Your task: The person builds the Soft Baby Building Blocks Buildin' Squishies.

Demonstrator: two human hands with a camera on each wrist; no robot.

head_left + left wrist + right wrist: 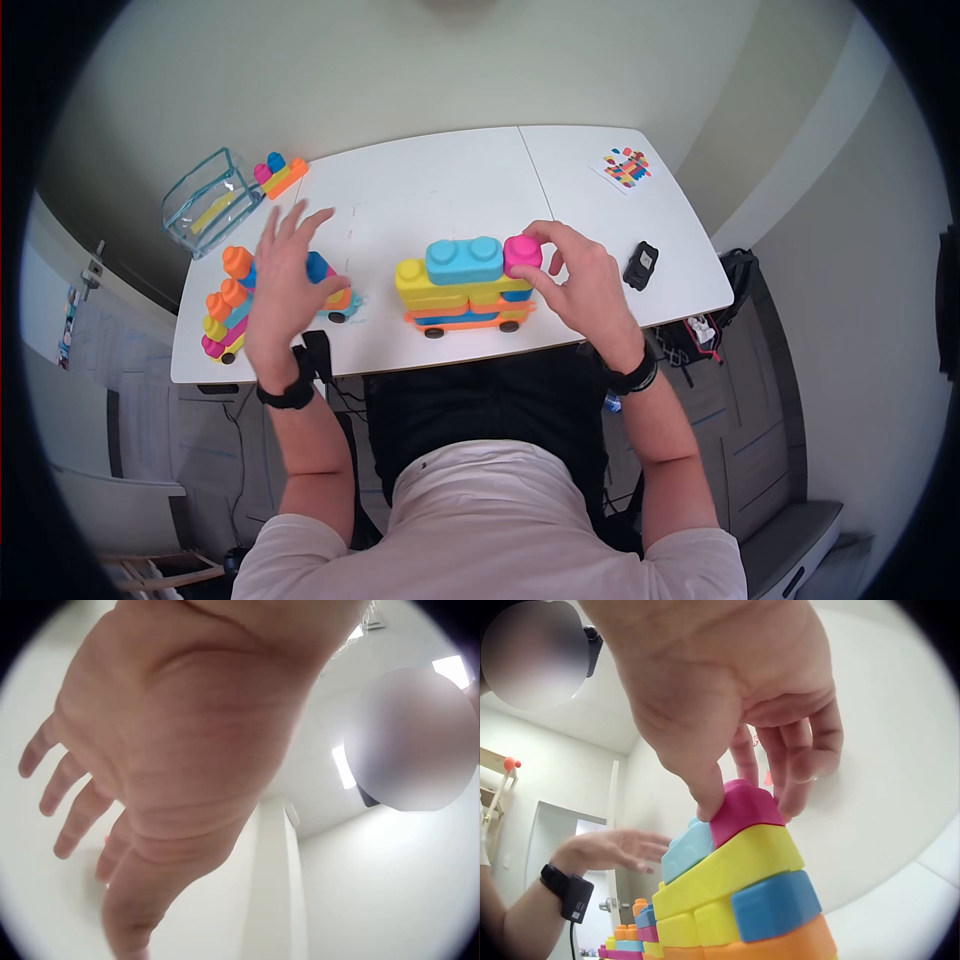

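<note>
My right hand point(585, 285) pinches a magenta toy block point(744, 816) between thumb and fingers. That block sits at the right end of a wheeled block build, beside a light blue block point(463, 263). Below them runs a long yellow block point(727, 868), over smaller yellow blocks, a blue block point(776, 906) and an orange wheeled base point(465, 322). My left hand point(288, 285) is raised with fingers spread and holds nothing. It overlaps a second wheeled build of orange, blue, yellow and magenta blocks point(228, 315) in the head view and hides its middle.
At the table's back left stand a see-through bag point(210, 200) and a small block stack on an orange base point(282, 178). Toward the right lie a picture card point(627, 168) and a black device point(641, 265) on the white table point(420, 175).
</note>
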